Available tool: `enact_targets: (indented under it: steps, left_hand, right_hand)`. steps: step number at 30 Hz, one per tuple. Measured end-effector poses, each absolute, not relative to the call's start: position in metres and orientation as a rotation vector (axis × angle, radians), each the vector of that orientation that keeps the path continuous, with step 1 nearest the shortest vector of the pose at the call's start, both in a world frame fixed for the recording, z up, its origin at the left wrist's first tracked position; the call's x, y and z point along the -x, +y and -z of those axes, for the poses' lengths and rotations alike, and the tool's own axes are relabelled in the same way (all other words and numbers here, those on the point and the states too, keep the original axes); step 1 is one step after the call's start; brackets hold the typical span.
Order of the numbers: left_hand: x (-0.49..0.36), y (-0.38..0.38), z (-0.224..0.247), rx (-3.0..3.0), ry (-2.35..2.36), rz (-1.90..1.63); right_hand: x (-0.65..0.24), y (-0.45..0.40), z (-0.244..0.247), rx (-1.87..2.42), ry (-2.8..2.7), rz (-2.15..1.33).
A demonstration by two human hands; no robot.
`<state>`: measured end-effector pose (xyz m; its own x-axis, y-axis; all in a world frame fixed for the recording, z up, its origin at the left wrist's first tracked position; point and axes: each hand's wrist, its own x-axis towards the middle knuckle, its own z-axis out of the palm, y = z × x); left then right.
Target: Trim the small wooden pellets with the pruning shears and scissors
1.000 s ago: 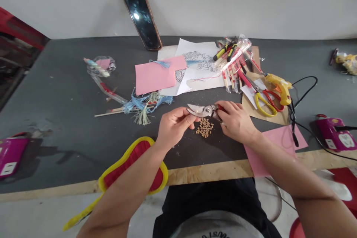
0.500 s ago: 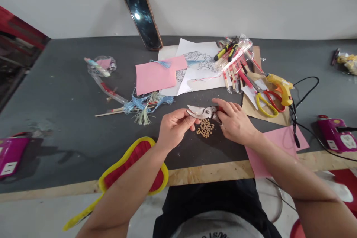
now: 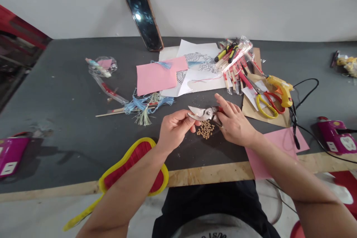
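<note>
"What's each hand doing?"
"The right hand (image 3: 237,128) grips the clippers (image 3: 205,113). The left hand (image 3: 173,129) bends close by their blades; what it holds, nobody can tell."
"Where are the clippers?"
"Between both hands, near little brown bits (image 3: 205,130) on the table (image 3: 189,160)."

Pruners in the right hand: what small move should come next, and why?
Probably a gentle squeeze of the right hand to close the pruners: their blade tips stand parted, the left hand has its fingertips right at them, and small tan pieces lie heaped close by. Whatever the left hand pinches is too small to tell.
</note>
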<state>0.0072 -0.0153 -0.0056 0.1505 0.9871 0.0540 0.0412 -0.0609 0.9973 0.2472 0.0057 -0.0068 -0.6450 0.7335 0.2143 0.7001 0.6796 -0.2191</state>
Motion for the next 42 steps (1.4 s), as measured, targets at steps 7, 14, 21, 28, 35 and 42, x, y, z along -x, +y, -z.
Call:
enact_targets:
  steps: [7,14,21,28,35,42]
  left_hand:
    - [-0.01,-0.016,0.004,-1.338,1.094,-1.095]
    - [-0.009,-0.015,0.005,-1.312,1.098,-1.092]
    - [-0.008,-0.015,0.004,-1.319,1.118,-1.092]
    - [-0.009,-0.017,0.001,-1.33,1.102,-1.091]
    - [-0.01,-0.015,0.001,-1.286,1.069,-1.091]
    - [-0.012,-0.01,-0.001,-1.311,1.203,-1.117]
  right_hand:
    - [-0.252,0.008,0.007,1.158,-2.6,-0.157]
    - [-0.251,0.008,0.013,1.16,-2.53,-0.119]
    - [-0.249,0.009,0.016,1.186,-2.425,-0.22]
    - [-0.247,0.007,0.007,1.248,-2.493,-0.246]
    - [-0.247,0.005,0.003,1.322,-2.514,-0.148]
    - [-0.248,0.008,0.014,1.305,-2.372,-0.133]
